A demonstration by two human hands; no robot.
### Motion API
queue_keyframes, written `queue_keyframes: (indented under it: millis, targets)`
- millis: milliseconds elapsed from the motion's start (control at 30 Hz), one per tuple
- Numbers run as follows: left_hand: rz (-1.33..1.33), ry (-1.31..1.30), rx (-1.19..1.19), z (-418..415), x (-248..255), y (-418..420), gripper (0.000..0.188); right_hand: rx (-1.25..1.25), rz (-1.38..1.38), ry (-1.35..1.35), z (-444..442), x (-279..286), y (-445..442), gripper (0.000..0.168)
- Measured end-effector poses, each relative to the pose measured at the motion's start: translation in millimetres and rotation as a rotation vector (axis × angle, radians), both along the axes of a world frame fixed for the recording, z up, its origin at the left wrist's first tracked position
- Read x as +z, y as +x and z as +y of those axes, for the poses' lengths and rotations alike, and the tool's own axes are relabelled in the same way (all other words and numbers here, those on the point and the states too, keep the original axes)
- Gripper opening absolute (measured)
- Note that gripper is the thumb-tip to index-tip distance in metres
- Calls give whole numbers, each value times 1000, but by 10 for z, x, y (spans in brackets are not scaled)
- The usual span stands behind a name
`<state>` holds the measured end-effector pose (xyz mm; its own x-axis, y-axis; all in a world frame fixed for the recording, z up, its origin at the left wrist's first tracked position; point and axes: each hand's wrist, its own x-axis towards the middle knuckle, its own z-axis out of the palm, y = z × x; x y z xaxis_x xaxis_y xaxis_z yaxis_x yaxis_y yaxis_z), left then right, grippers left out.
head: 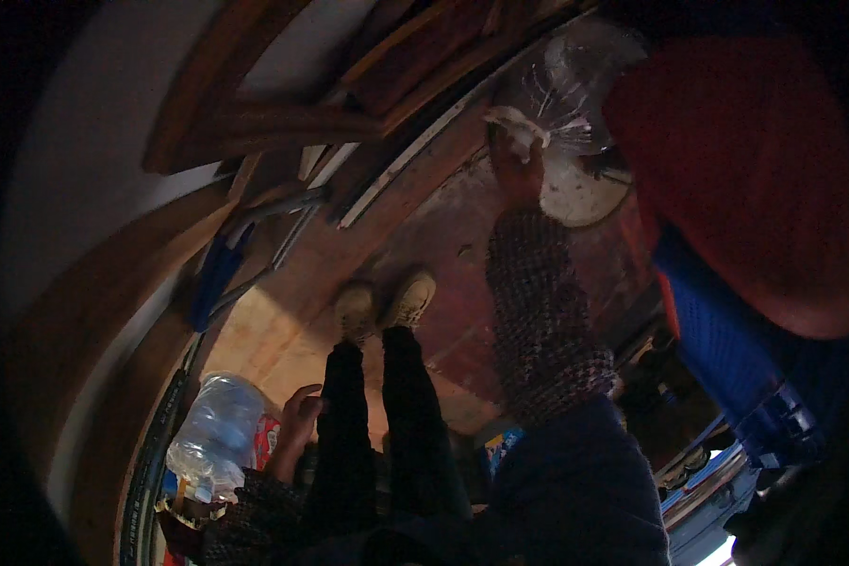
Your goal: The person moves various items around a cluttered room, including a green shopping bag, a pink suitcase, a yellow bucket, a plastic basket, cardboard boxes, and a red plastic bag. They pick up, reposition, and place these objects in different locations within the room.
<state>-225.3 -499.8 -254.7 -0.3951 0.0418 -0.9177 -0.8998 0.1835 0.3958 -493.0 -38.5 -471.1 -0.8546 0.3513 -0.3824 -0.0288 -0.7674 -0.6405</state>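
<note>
My right hand (516,170) reaches forward in a dark checked sleeve. It grips a pale, crumpled edge of what looks like a clear plastic bag (573,127); dim light blurs the exact grip. Just right of that hand is a round, whitish lid or container top (580,194), stained and with a dark item on it. My left hand (301,414) hangs low beside my left leg, fingers loosely bent, with nothing visible in it. To its left stands a large bundle wrapped in clear plastic (223,424), with a red printed packet (266,440) against it.
Wooden frames (276,134) lean along the left wall, near a metal-framed item with blue fabric (219,272). On the right are a blue plastic crate (729,354) and a dark red cover (743,163) above it. My shoes (410,297) stand on the reddish floor (460,290).
</note>
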Motion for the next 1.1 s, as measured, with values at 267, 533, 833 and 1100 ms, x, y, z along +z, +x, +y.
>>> queue_keyframes:
  millis: [267, 533, 833, 1100]
  targets:
    - [-5, -21, -98, 149, -103, -195, 31, 323, 111, 2247, 480, 173, -98, 8]
    - [109, 233, -12, 398, -37, -745, 32, 859, -368, 1527, -618, 361, 1462, 15]
    - [407, 184, -354, 486, 80, -1624, 31, 950, -483, 1397, -1233, 961, 2227, 29]
    - [354, 293, -461, 754, 539, -2081, 32, 452, -533, 1453, -918, 1272, 2060, 26]
